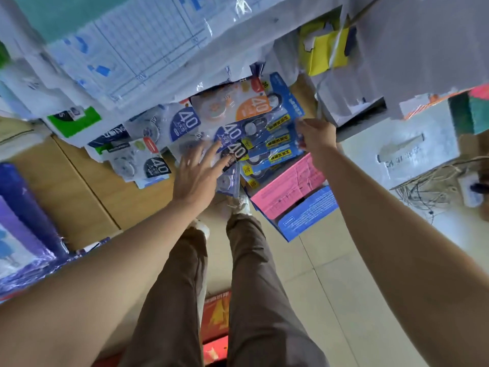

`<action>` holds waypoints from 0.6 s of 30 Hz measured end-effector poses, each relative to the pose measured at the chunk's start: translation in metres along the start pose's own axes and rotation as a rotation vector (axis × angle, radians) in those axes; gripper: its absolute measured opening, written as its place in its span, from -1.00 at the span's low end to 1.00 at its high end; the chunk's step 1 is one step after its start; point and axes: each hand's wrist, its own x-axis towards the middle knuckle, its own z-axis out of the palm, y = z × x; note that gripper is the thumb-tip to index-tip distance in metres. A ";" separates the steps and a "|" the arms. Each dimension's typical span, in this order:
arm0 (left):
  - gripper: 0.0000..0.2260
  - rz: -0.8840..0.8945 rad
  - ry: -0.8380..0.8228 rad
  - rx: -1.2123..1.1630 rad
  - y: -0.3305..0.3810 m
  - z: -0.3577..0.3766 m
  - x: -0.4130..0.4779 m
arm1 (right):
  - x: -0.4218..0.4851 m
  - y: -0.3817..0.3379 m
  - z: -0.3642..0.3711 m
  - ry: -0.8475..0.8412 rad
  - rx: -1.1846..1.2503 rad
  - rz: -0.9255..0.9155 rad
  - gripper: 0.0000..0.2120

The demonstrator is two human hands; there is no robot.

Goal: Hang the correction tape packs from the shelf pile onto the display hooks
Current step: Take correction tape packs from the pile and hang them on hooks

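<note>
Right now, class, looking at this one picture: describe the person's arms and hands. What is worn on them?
The left arm and right arm are bare, no sleeve in view. The left hand and right hand wear no gloves; no watch, bracelet or ring shows. Below are brown trousers and pale shoes.

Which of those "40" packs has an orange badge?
The pack farthest from the person, beside the blue packs the right hand holds. Every other "40" badge is blue or black.

A stationery shop — carded correction tape packs [185, 123] piled on a shelf [87, 181] beside boxed stock [307, 215].
</note>
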 end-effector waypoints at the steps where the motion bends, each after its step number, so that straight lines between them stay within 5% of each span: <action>1: -0.36 -0.013 -0.013 0.018 -0.004 0.000 -0.001 | -0.007 -0.007 0.000 -0.025 0.045 0.020 -0.80; 4: -0.36 -0.038 -0.063 0.059 -0.011 0.002 -0.005 | -0.011 -0.016 0.005 -0.077 0.064 0.045 -0.97; 9: -0.41 -0.099 -0.100 -0.026 0.000 -0.001 -0.006 | -0.019 -0.017 0.000 -0.042 0.080 0.024 -0.95; 13: -0.47 -0.114 -0.098 -0.228 0.001 -0.002 -0.001 | -0.046 -0.020 -0.020 0.078 0.171 -0.039 -0.81; 18: -0.53 -0.161 -0.037 -0.510 0.004 -0.011 0.004 | -0.087 -0.004 -0.056 0.131 0.283 -0.057 -0.97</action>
